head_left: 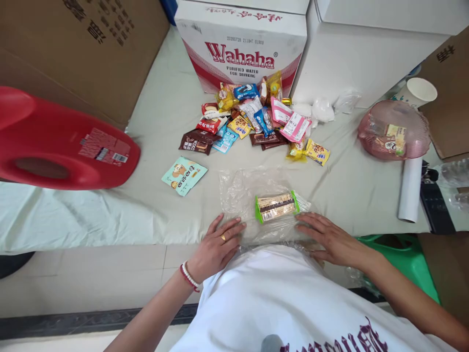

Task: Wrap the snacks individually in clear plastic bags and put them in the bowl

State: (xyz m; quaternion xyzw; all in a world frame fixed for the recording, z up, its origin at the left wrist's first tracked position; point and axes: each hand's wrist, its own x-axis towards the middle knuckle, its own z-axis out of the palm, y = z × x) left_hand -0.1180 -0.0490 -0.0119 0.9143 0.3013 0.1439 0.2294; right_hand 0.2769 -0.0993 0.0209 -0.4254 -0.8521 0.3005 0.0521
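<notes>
Here's the small snack packet with green ends (277, 207), lying on a crinkled clear plastic film (238, 188) near the front edge of the table (146, 215), right in front of the person. Both hands are down at the film: the left hand (220, 244) rests palm-down over its near left part, fingers slightly apart, and the right hand (328, 239) is at its near right part, fingers a little apart too, their tips just beside the packet's right end. No firm grip shows on either side, and neither hand has the packet.

So the step in hand looks like handling the film at its near side, with the packet loose on top. From this position, any move would call for light, even fingers: the film looks thin, it runs over the front edge, and a one-sided tug could slide the packet askew.

Moving outward, a mint-green pouch (184, 176) lies to the left, apart from the film. Behind, towards the back edge, there's a loose pile of wrapped snacks (240, 125) against the Wahaha carton (244, 54). Over by the right edge sit a pink bowl (372, 129), a paper cup (422, 93) behind it and a white roll (409, 190) in front. Out left, a big red jug (73, 171) lies beside a brown cardboard box (84, 58).
</notes>
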